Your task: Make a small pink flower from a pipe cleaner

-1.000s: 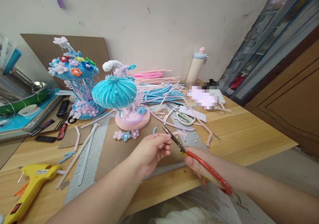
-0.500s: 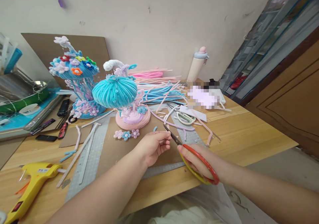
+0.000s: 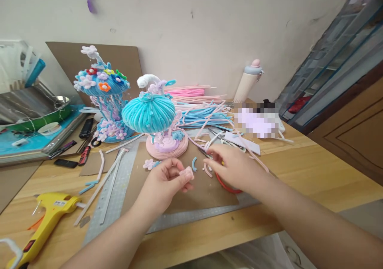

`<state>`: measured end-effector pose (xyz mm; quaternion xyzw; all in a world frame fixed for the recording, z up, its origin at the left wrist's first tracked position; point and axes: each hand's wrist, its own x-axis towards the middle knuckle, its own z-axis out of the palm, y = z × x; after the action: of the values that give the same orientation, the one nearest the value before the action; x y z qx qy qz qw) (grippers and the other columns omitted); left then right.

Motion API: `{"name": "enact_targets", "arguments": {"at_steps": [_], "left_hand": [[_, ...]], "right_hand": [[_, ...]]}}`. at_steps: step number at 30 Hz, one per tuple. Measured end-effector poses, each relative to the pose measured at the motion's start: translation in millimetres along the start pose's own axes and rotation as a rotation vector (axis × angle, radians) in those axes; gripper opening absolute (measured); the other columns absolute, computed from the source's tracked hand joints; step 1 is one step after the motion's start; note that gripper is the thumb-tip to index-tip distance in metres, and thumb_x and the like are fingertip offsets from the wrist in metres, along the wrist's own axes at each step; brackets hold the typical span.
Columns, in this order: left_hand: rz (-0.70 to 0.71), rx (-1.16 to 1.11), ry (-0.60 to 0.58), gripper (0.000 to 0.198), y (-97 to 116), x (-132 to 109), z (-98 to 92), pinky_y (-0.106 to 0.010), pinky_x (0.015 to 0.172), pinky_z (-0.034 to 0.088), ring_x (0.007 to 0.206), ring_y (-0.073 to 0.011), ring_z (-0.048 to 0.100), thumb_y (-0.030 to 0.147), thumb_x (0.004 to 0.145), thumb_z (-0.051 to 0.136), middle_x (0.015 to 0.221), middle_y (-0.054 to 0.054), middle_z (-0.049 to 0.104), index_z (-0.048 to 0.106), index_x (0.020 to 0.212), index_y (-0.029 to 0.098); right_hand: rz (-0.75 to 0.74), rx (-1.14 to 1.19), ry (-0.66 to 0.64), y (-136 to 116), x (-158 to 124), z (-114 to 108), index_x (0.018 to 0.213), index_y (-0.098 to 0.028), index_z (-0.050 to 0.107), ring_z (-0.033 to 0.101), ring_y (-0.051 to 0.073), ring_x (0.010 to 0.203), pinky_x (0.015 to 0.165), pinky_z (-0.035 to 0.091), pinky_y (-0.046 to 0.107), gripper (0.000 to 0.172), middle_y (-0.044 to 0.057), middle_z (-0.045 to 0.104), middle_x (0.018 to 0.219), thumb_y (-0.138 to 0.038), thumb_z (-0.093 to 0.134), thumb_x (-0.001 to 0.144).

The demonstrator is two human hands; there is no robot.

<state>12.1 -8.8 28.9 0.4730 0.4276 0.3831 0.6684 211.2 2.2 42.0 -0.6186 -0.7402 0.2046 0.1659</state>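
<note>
My left hand (image 3: 163,181) is closed in a pinch on a small pink pipe-cleaner piece (image 3: 187,173), held just above a brown cardboard sheet (image 3: 197,193). My right hand (image 3: 233,166) lies over red-handled scissors (image 3: 225,186) that rest on the cardboard; its fingers are curled near the blades, beside short pink and blue offcuts (image 3: 200,166). Just beyond the hands stands a blue pipe-cleaner mushroom (image 3: 149,113) on a pink coiled base (image 3: 167,147).
A taller flower-covered blue mushroom (image 3: 103,95) stands at the back left. Loose pink and blue pipe cleaners (image 3: 197,109) pile up behind. A yellow glue gun (image 3: 49,217) lies front left, a bottle (image 3: 248,81) stands by the wall, and a grey cutting mat (image 3: 116,189) lies under the cardboard.
My right hand has lowered the scissors onto the cardboard and moved forward over them. My left hand drew back slightly and still pinches the pink piece. The camera shifted a little left.
</note>
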Motion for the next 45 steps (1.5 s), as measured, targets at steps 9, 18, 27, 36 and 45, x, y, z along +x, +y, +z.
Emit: {"name": "enact_targets", "arguments": {"at_steps": [9,18,27,36,45], "left_hand": [[0.049,-0.235,-0.074,0.020,-7,-1,-31.2,-0.018,0.054,0.047,0.056,-0.0098,0.061,0.027,0.074,0.071,0.063,0.000,0.066,0.056,0.079,0.014],[0.038,-0.208,-0.126,0.017,-13,-6,-32.2,-0.021,0.055,0.046,0.061,-0.0126,0.062,0.029,0.075,0.070,0.070,-0.002,0.067,0.060,0.080,0.016],[0.221,0.175,0.109,0.005,-10,-12,-26.1,-0.021,0.058,0.045,0.061,-0.0130,0.059,0.024,0.081,0.061,0.065,0.000,0.066,0.062,0.079,0.020],[0.281,0.450,0.173,0.012,-20,-12,-23.7,-0.023,0.064,0.048,0.068,-0.0152,0.062,0.022,0.087,0.050,0.074,0.000,0.066,0.061,0.090,0.024],[0.239,0.544,0.188,0.010,-19,-9,-21.1,-0.022,0.068,0.047,0.079,-0.0153,0.061,0.024,0.085,0.054,0.085,-0.001,0.065,0.057,0.095,0.023]], "right_hand": [[-0.126,1.158,-0.274,-44,15,51,0.087,-0.014,0.058,0.060,0.011,0.062,0.059,0.047,0.025,0.022,0.001,0.064,0.067,-0.030,0.067,0.074],[-0.195,1.472,-0.382,-27,10,53,0.089,-0.016,0.064,0.062,0.008,0.063,0.056,0.051,0.020,0.020,0.000,0.066,0.075,-0.015,0.071,0.071],[-0.287,1.134,-0.138,-27,6,60,0.090,-0.015,0.062,0.061,0.009,0.058,0.057,0.052,0.022,0.012,0.001,0.064,0.070,-0.023,0.054,0.086],[-0.216,0.849,-0.115,-28,7,68,0.090,-0.017,0.061,0.059,0.009,0.063,0.059,0.048,0.020,0.013,0.001,0.062,0.074,-0.023,0.051,0.086],[-0.247,0.656,-0.028,-26,8,67,0.081,-0.017,0.063,0.056,0.010,0.066,0.060,0.043,0.021,0.010,0.001,0.061,0.073,-0.020,0.053,0.082]]}}
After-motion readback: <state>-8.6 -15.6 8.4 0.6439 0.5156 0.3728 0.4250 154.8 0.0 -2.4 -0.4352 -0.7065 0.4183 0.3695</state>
